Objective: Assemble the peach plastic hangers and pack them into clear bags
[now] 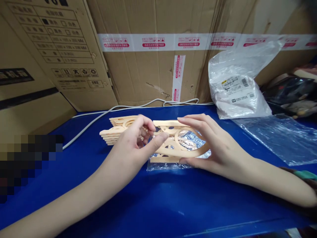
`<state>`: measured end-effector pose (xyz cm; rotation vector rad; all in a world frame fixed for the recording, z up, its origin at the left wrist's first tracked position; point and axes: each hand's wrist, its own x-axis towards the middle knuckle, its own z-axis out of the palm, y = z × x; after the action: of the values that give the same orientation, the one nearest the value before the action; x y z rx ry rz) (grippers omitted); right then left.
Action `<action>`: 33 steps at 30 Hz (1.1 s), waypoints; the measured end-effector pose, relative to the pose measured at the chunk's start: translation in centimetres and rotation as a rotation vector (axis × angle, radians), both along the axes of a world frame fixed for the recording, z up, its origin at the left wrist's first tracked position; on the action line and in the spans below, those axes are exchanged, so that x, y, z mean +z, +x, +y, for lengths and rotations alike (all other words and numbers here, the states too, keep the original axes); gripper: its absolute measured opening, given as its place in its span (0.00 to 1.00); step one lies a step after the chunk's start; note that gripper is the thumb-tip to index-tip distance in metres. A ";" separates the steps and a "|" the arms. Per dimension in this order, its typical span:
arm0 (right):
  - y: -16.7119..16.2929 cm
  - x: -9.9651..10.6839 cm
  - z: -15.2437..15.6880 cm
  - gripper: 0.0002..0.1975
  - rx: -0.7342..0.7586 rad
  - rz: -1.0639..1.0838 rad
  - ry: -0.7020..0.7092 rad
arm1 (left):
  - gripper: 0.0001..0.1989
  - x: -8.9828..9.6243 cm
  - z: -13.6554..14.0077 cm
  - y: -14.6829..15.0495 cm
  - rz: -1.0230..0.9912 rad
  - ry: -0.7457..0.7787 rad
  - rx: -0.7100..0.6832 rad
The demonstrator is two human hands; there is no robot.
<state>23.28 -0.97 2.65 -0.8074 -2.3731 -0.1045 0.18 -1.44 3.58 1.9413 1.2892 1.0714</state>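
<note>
A beige plastic folding hanger with curved arms and cut-out holes is between my hands, over a clear plastic bag. My right hand curves around its right end, thumb at the near edge and fingers along the far edge. At the left end, the thumb of my left hand lies over the hanger and the other fingers curl in; part of the grip is hidden. Just left of it, partly behind my left hand, stands a stack of similar beige hangers.
Large cardboard boxes wall off the back of the blue table. A white cable runs along the rear. To the right are a white plastic mailer bag with a label and a flat clear plastic sheet.
</note>
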 end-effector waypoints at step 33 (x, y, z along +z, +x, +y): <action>12.1 5.4 4.1 0.37 -0.379 -0.133 -0.587 | 0.18 1.6 0.6 -2.0 0.840 0.023 -0.124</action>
<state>35.37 3.09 8.04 -1.5637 -2.3651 0.4151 -1.85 -0.88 5.14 2.5633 1.5167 0.1723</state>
